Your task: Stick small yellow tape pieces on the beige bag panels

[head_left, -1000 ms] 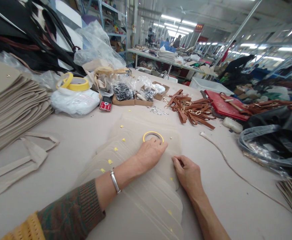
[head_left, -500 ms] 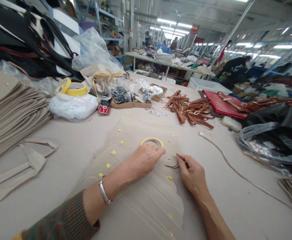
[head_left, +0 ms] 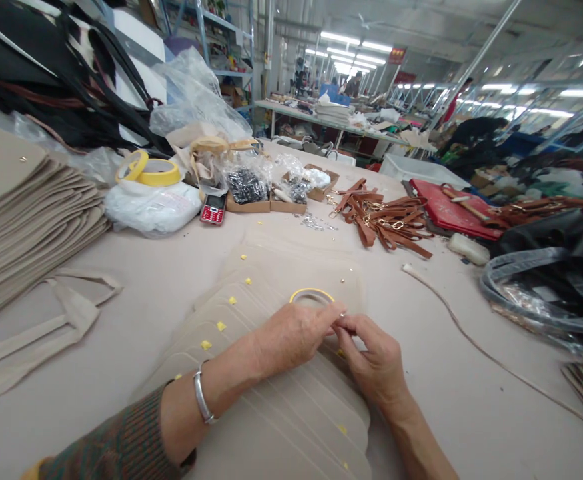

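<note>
My left hand (head_left: 296, 333), with a silver bracelet at the wrist, is closed, and a yellow-edged tape roll (head_left: 312, 293) shows just behind its fingers. My right hand (head_left: 376, 353) is closed too, its thumb and forefinger pinched against the left fingertips. What sits between the fingertips is too small to make out. Both hands are above a fanned stack of beige panels (head_left: 271, 387). Small yellow tape pieces (head_left: 221, 326) mark the panels' left side, and metal studs (head_left: 342, 281) show on a panel beyond the hands.
Brown straps with clasps (head_left: 386, 217) and loose metal bits (head_left: 316, 222) lie beyond the panels. At left are a beige stack (head_left: 31, 207), yellow tape rolls (head_left: 158, 173) on a white bag and a red phone (head_left: 213, 209). A cord (head_left: 451, 312) runs along the right.
My right hand has moved left and my left hand slightly right, so their fingertips now meet. The near corner of the studded panel is now hidden by the hands.
</note>
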